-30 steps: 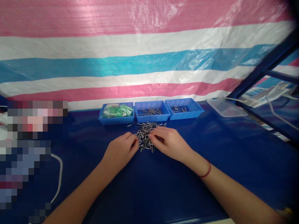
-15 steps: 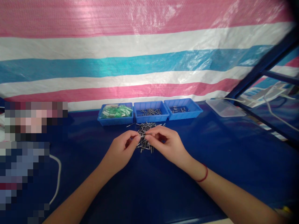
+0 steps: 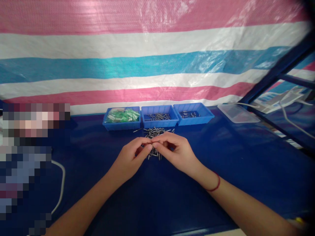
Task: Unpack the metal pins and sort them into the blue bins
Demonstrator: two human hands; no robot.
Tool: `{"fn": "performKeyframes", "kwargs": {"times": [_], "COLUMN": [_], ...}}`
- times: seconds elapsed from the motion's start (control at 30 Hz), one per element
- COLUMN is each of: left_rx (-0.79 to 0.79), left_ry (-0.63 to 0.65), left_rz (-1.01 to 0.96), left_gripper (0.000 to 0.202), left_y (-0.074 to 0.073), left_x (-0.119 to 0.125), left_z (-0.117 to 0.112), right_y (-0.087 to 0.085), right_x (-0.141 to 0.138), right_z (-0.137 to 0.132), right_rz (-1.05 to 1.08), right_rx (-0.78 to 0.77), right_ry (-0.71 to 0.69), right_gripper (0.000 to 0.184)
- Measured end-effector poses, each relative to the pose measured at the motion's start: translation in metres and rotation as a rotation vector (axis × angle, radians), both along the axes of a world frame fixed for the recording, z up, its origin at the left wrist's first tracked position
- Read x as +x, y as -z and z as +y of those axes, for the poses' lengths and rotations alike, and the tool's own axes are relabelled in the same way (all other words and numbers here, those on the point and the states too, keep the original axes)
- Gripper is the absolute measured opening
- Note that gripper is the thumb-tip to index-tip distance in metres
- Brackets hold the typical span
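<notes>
My left hand (image 3: 134, 157) and my right hand (image 3: 176, 152) meet fingertip to fingertip above a pile of thin metal pins (image 3: 156, 132). Thumb and forefinger are pinched on each hand. A thin metal pin sits between the pinches, almost wholly covered by the fingertips now. Part of the pile lies hidden behind my hands. A single loose pin (image 3: 137, 130) lies to the left of the pile.
Behind the pile stand three blue bins: the left bin (image 3: 120, 126) with green plastic packets, the middle bin (image 3: 159, 123) and right bin (image 3: 197, 121) with metal pins. A clear plastic lid (image 3: 238, 113) lies at right. A white cable (image 3: 63, 177) curves at left, beside a blurred-out person.
My left hand has moved slightly right, closing the small gap between the two hands' fingertips. The metal between them, partly visible before, is now covered. My right hand has hardly moved.
</notes>
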State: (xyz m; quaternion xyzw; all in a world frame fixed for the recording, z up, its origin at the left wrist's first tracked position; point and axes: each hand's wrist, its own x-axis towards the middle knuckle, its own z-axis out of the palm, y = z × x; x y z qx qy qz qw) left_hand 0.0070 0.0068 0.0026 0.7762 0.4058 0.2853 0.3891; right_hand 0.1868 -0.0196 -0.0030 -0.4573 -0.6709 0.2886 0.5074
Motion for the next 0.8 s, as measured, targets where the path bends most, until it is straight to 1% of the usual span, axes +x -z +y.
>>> {"fn": "performKeyframes", "kwargs": {"times": [0.13, 0.2, 0.3, 0.4, 0.53, 0.6, 0.67, 0.7, 0.73, 0.8], "left_rx": [0.010, 0.000, -0.009, 0.003, 0.098, 0.144, 0.162, 0.167, 0.175, 0.195], "left_ry": [0.001, 0.009, 0.025, -0.003, -0.073, -0.090, -0.096, -0.097, -0.100, -0.114], "left_rz": [-0.001, -0.009, -0.029, -0.065, -0.090, -0.081, -0.060, -0.044, -0.028, 0.001], "left_gripper": [0.023, 0.023, 0.024, 0.022, 0.016, 0.015, 0.014, 0.014, 0.016, 0.023], "left_y": [0.000, 0.001, 0.003, 0.005, 0.003, 0.001, 0.000, 0.000, 0.000, 0.001], "left_x": [0.000, 0.000, 0.000, 0.001, 0.000, 0.000, -0.001, -0.001, -0.001, -0.002], "left_z": [0.000, -0.001, -0.001, -0.001, -0.002, -0.002, -0.003, -0.003, -0.003, -0.002], "right_y": [0.000, 0.001, 0.000, 0.000, 0.000, 0.001, 0.003, 0.003, 0.004, 0.006], "right_x": [-0.001, -0.002, -0.002, 0.000, 0.002, 0.002, 0.000, 0.000, 0.000, 0.003], "right_z": [0.000, 0.000, 0.000, -0.001, 0.001, 0.001, 0.002, 0.003, 0.004, 0.010], "right_rz": [0.046, 0.048, 0.016, -0.032, -0.102, -0.149, -0.147, -0.112, -0.057, 0.079], "right_rx": [-0.030, -0.020, 0.017, 0.043, 0.064, 0.060, 0.018, -0.020, -0.067, -0.164], "right_ry": [0.017, 0.026, 0.028, 0.019, 0.020, -0.018, -0.070, -0.077, -0.064, 0.016], "right_gripper": [0.011, 0.011, 0.011, 0.012, 0.014, 0.014, 0.016, 0.019, 0.022, 0.026]}}
